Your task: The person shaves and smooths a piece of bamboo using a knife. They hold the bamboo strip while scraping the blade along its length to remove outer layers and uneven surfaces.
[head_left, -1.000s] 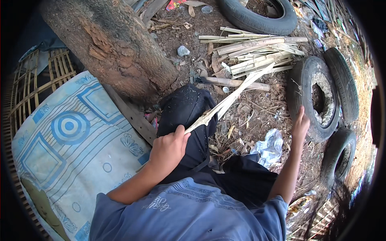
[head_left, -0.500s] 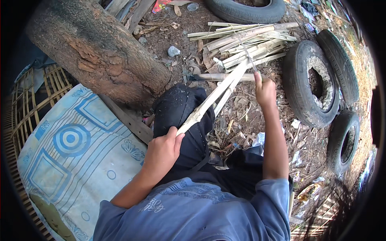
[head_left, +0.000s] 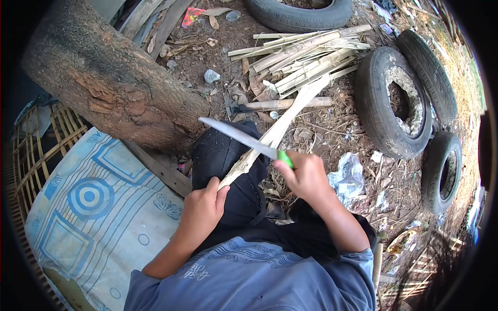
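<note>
My left hand (head_left: 203, 203) is closed round the near end of a pale bamboo strip (head_left: 296, 110), which slants away over my dark-trousered knee toward the far right. Fibres look rough and splintered near that gripped end. In my right hand (head_left: 307, 178) is a knife (head_left: 233, 134) with a long blade and a green handle. Its blade lies across the strip, tip pointing to the far left; whether the edge touches the wood I cannot tell. Beyond the strip's far end, a pile of split bamboo pieces (head_left: 311, 52) rests on the ground.
A thick tree trunk (head_left: 124, 78) leans at the left above a blue-and-white patterned sheet (head_left: 129, 207). Worn tyres stand at the right, the largest tyre (head_left: 371, 109) near the pile; another tyre (head_left: 295, 19) lies beyond it. A bamboo piece with a dark end (head_left: 290, 103) lies nearer.
My right hand has come back toward me with the knife, from the strip's far end to its nearer half. The blade now points left. My left hand keeps its grip.
</note>
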Demonstrator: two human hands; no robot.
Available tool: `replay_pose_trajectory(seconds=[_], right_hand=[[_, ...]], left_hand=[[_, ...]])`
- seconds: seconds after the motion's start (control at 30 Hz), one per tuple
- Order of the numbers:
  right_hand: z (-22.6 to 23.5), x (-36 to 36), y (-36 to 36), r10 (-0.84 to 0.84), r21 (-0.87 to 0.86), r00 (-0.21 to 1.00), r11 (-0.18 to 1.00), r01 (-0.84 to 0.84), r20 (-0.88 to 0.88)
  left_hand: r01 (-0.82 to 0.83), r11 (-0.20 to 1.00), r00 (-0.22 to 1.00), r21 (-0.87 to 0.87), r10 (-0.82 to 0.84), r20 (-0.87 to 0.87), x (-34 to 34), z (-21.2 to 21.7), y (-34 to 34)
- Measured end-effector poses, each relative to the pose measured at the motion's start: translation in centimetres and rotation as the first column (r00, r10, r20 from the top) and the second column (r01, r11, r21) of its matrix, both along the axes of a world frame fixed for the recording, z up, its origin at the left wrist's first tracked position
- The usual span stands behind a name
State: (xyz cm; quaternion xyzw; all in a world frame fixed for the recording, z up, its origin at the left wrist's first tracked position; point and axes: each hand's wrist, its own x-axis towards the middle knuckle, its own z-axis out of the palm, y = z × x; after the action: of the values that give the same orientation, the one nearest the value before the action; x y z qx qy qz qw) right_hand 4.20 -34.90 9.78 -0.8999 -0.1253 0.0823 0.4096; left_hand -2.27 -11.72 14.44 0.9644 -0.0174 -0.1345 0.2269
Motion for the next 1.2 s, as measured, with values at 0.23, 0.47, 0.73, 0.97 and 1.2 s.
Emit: replay_pose_trajectory(seconds=[0.23, 0.47, 0.73, 0.97, 1.2], right_hand=[[-3.0, 1.0, 1.8, 0.129, -0.087, 0.98, 0.989, -0.117, 0.154], [-8.2, 6.6, -5.8, -0.349, -0.329, 0.935, 0.878, 0.348, 0.057], [-6.7, 4.2, -15.7, -0.603, -0.328, 0.796, 0.745, 0.581, 0.039], [-0.7, -0.8, 1.4, 0.013, -0.108, 0.998, 0.994, -0.006, 0.064], [-6.8, 2.5, 0.8, -0.093, -0.179, 0.987, 0.977, 0.116, 0.13]], left_hand=[[-0.062, 0.998, 0.998, 0.009, 0.062, -0.011, -0.2, -0.2, -0.4], [-0.059, 0.998, 0.998, 0.035, 0.06, -0.021, -0.5, 0.1, 0.4], [0.019, 0.992, 0.999, 0.129, -0.025, 0.044, -0.2, -0.7, 0.4], [0.052, 0.983, 0.998, 0.178, -0.058, 0.029, -0.5, -0.3, -0.7], [0.042, 0.971, 0.998, 0.235, -0.051, 0.032, -0.3, -0.1, -0.8]])
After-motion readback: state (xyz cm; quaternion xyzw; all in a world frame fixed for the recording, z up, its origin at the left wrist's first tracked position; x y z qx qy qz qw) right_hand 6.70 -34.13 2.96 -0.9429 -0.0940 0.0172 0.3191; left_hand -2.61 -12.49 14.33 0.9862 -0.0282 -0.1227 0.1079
